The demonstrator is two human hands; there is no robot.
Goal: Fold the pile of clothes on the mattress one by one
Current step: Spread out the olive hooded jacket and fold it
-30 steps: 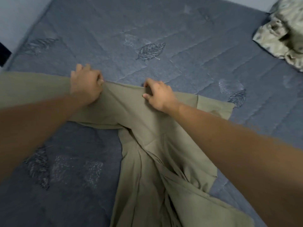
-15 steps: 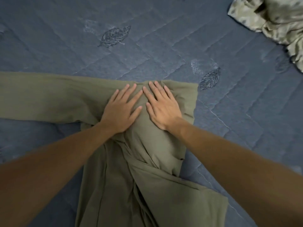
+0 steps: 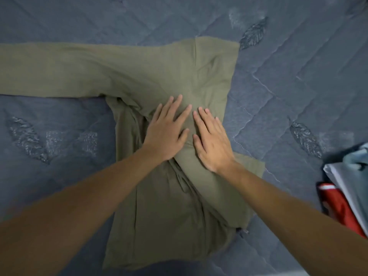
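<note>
Pressing flat on the olive-green long-sleeved cotton garment (image 3: 159, 76), both hands lie palm down side by side at its middle, with nothing gripped in either. The left hand (image 3: 166, 134) has its fingers (image 3: 174, 104) straight and slightly fanned, the tips pointing toward the far edge of the mattress, and its thumb sits just beside the right hand's thumb without clearly touching it. The right hand (image 3: 212, 142) likewise keeps its fingers (image 3: 203, 118) extended and close together, laid on a folded-over panel of the cloth near the garment's right border. The garment itself is spread on the quilted blue-grey mattress (image 3: 298, 86) stitched with dark leaf motifs: one long sleeve runs flat out to the left edge of the view, the body lies toward the near edge, and a bunched ridge of wrinkles runs diagonally beneath the two wrists. The right side of the garment is turned inward, so a straight folded border faces the bare mattress on that side. Both forearms reach in from the near edge and cover part of the lower cloth. By the right edge of the mattress, well apart from the hands, sits a heap of other clothes (image 3: 350, 188) in pale grey and bright red fabric, partly cut off by the frame.
</note>
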